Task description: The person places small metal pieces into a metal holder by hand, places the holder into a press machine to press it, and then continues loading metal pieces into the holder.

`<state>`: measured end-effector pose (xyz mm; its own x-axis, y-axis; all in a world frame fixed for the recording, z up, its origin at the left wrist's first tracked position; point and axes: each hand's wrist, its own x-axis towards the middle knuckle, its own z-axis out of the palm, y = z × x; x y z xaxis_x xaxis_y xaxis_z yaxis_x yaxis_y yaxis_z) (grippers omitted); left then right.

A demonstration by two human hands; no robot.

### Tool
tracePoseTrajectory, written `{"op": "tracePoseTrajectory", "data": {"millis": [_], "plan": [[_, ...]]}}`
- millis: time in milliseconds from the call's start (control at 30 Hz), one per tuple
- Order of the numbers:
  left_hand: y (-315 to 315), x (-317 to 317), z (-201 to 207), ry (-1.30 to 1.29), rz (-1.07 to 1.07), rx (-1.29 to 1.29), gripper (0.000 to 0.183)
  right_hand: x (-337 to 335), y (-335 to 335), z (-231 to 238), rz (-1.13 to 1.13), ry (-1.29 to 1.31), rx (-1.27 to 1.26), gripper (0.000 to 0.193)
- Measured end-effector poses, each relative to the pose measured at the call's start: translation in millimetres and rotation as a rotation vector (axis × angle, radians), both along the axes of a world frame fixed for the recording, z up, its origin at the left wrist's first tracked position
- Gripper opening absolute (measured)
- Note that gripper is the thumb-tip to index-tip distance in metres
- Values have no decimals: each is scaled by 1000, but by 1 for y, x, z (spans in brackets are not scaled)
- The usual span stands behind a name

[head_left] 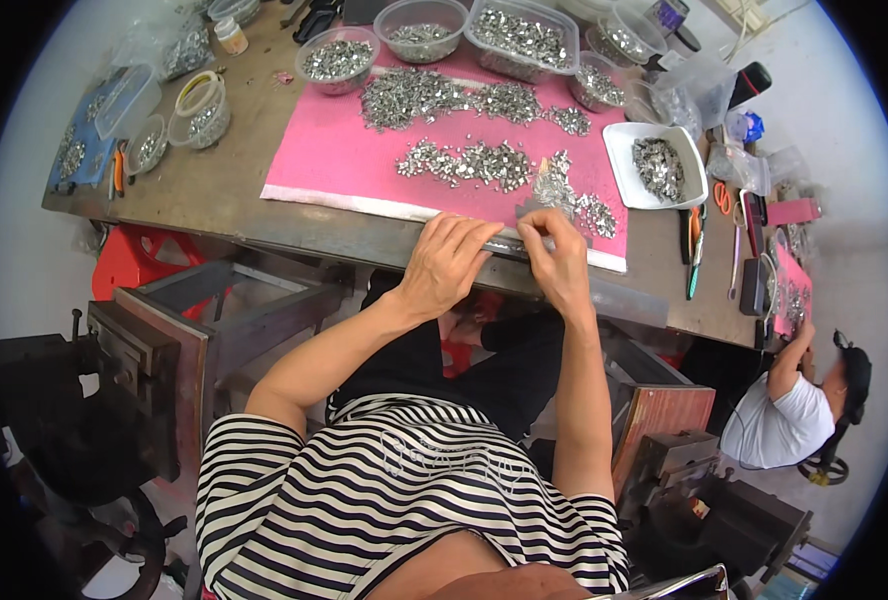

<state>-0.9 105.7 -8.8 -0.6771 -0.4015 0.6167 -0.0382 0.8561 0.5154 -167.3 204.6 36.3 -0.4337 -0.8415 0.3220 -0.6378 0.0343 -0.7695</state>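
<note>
At the table's front edge, a narrow dark bar (505, 246) lies between my hands, with a row of small bright bits along it. My left hand (446, 262) is closed on the bar's left part, fingers bent over it and thumb beneath. My right hand (560, 262) pinches with thumb and forefinger at the bar's right part; what sits in that pinch is too small to make out. Just beyond, small silvery metal pieces (469, 165) lie in loose heaps on a pink cloth (339, 165). A thin flat tan piece (544, 175) stands near my right fingers.
Plastic tubs of metal pieces, such as a round tub (337, 60) and a rectangular one (522, 38), line the far side. A white tray (624, 185) sits right, beside pliers (697, 250). Orange-handled pliers (119, 168) lie left. Another person (784, 415) works far right.
</note>
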Motion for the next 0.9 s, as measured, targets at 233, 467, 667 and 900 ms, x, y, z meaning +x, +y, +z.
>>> {"op": "tracePoseTrajectory", "data": {"millis": [233,467,667,900], "plan": [[2,-3,2,26,7,0,46,21,18,-16,-46,-51,-64,6],[2,-2,2,27,10,8,45,24,16,-21,-71,26,-111,6],[3,-3,0,37,14,11,44,25,17,-24,-88,57,-103,7],[3,-1,0,11,10,1,44,27,14,-35,-137,376,-208,11]]}}
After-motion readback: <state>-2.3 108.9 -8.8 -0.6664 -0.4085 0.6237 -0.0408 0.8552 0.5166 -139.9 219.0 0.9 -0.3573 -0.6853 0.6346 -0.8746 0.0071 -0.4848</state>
